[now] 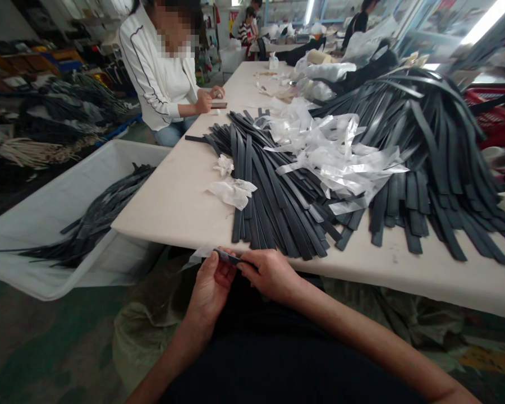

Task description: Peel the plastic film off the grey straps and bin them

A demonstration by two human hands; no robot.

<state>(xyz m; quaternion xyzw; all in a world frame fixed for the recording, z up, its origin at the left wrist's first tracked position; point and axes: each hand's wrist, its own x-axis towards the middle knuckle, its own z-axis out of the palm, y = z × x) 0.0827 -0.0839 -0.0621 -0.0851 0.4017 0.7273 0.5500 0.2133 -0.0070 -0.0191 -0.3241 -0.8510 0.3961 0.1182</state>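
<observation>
At the table's near edge, both hands grip one black strap (pixel 232 258). My left hand (pixel 212 283) is closed on its end, thumb on top. My right hand (pixel 271 275) is closed around the strap a little further along; the rest of it is hidden. A piece of clear plastic film (pixel 198 254) sticks out past my left fingers, at the strap's end. Just beyond my hands, a fanned pile of black straps (pixel 273 207) lies on the table (pixel 164 202). Crumpled clear film (pixel 340 151) covers part of that pile.
A larger heap of black straps (pixel 429 134) is at the right. Crumpled white scraps (pixel 233 192) lie left of the near pile. On the floor at left stands a white bin (pixel 88 280) holding dark strips (pixel 105 210). A person in a white jacket (pixel 147 73) sits across the table.
</observation>
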